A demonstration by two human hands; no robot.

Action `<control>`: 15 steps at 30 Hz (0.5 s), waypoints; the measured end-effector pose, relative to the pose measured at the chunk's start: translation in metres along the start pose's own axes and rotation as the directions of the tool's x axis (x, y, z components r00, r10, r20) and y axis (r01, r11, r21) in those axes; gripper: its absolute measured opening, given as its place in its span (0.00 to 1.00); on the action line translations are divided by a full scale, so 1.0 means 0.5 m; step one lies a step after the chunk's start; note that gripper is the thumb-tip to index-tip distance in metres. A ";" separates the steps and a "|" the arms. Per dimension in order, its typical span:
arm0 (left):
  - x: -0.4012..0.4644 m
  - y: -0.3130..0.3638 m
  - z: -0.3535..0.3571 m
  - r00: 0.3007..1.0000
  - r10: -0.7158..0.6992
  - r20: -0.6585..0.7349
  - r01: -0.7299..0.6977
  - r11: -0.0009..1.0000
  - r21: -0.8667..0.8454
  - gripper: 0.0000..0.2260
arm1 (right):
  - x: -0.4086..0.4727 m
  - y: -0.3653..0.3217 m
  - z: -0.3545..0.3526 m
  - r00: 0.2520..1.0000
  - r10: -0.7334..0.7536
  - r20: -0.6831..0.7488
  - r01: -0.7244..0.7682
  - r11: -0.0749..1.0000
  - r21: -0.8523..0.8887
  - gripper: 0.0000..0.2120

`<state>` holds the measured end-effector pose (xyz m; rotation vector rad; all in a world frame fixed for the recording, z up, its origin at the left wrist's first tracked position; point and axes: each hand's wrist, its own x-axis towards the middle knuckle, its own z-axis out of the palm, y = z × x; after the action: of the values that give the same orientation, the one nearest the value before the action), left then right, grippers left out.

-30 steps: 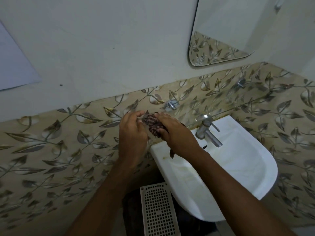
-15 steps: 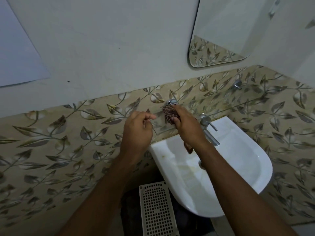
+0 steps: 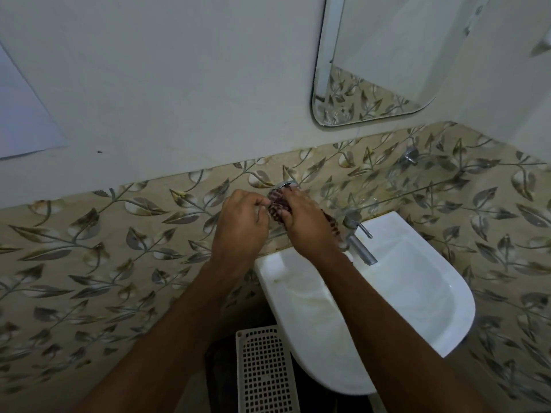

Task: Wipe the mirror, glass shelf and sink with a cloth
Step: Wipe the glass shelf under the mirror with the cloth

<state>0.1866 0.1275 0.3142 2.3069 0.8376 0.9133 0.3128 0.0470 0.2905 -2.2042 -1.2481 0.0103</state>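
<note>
Near the centre of the frame both bare hands meet against the leaf-patterned tile wall (image 3: 89,234), just above the left end of the glass shelf. The right hand (image 3: 307,222) is curled around a dark, patterned cloth (image 3: 277,204), its fingers pressing the bunched fabric against a round chrome fitting (image 3: 286,183) on the tiles; a loose tail of the same cloth trails out from under the wrist toward the tap. The left hand (image 3: 241,225) sits just beside it, fingers drawn in, with the thumb and fingertips pinching the cloth's left edge (how much of the fabric it actually holds is hidden by the knuckles). The glass shelf (image 3: 417,190) is a thin transparent strip running from the hands up toward the right of the frame, seen mostly by its edge line and the tile pattern showing through it; a second chrome bracket (image 3: 411,156) shows near its far right end. Below the shelf, in the lower right of the frame, the white sink (image 3: 447,332) juts out from the wall, its basin showing yellowish staining on the left side, with a chrome tap (image 3: 357,239) mounted at its back edge, just right of the right wrist. The mirror (image 3: 387,55), with rounded corners, hangs in the upper right on the plain white wall, well apart from the hands. A white perforated plastic basket (image 3: 265,371) stands at the bottom centre, just left of the sink's underside.
</note>
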 end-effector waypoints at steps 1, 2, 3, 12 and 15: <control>0.000 -0.003 0.003 1.000 -0.020 -0.013 0.020 1.000 -0.019 0.07 | -0.004 -0.011 0.010 0.999 -0.042 0.011 0.042 0.999 0.014 0.24; 0.000 -0.005 0.005 0.999 -0.047 -0.024 0.046 0.998 -0.049 0.07 | -0.014 -0.019 0.020 0.996 -0.089 0.023 0.088 0.995 0.039 0.24; 0.000 -0.008 0.006 0.997 -0.075 -0.037 0.072 0.995 -0.073 0.07 | -0.028 -0.023 0.028 0.991 -0.132 0.035 0.129 0.990 0.061 0.24; -0.027 -0.044 -0.003 0.983 -0.140 -0.123 0.136 0.990 -0.033 0.11 | 0.035 -0.021 0.027 0.996 -0.084 0.041 0.086 0.995 -0.054 0.25; -0.027 -0.045 -0.005 0.980 -0.169 -0.108 0.165 0.985 -0.042 0.12 | 0.017 -0.042 0.042 0.980 -0.179 0.092 0.176 0.984 0.035 0.25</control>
<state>0.1690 0.1337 0.2954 2.1362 1.0388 0.9804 0.2950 0.0719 0.2863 -2.0828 -1.4851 0.0604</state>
